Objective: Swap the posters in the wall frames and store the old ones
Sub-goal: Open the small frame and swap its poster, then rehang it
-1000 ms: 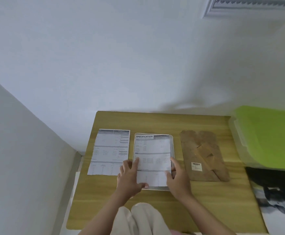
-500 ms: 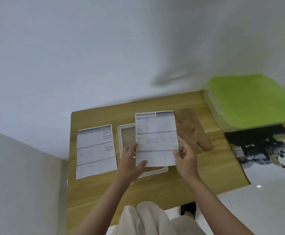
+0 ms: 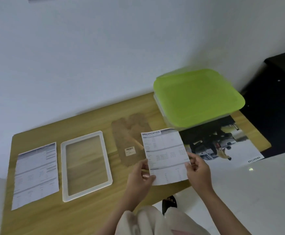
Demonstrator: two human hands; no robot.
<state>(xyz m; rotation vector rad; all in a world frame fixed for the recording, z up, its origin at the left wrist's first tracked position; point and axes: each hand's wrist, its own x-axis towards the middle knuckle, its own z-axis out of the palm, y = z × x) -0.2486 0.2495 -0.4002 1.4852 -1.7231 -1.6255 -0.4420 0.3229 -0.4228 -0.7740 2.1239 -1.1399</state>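
- Both hands are holding the "SPECIFICATION" sheet (image 3: 165, 156) up off the wooden table (image 3: 94, 216), over its right part.
- Left hand (image 3: 141, 177) is pinching the sheet's lower left edge, thumb on the printed face, fingers curled behind.
- Right hand (image 3: 197, 170) is pinching the right edge at about mid-height, thumb and fingertips closing on the paper.
- Hands are sitting apart, one per side, with the sheet spanning between them.
- Sheet is sitting in portrait: long axis running away from the person, heading at the far end, top leaning slightly left. Printed side is facing the camera.
- Its top left corner is overlapping the brown backing board (image 3: 130, 138) in view; its right edge is overlapping the dark car poster (image 3: 223, 146).
- White frame (image 3: 85, 165) is lying flat on the table left of the backing board, with the wood showing through its opening. Long axis is also running near to far.
- Second printed sheet (image 3: 36, 173) is lying flat just left of the frame, portrait, not touching it.
- Car poster is lying partly under the clear storage box with the green lid (image 3: 197, 97) at the table's far right corner, near edge hanging off the table.
- Black furniture (image 3: 277, 102) is standing right of the table; detail is too dark to tell.
- Person's light trousers (image 3: 152, 223) and one dark sandal (image 3: 169, 201) are showing at the bottom.
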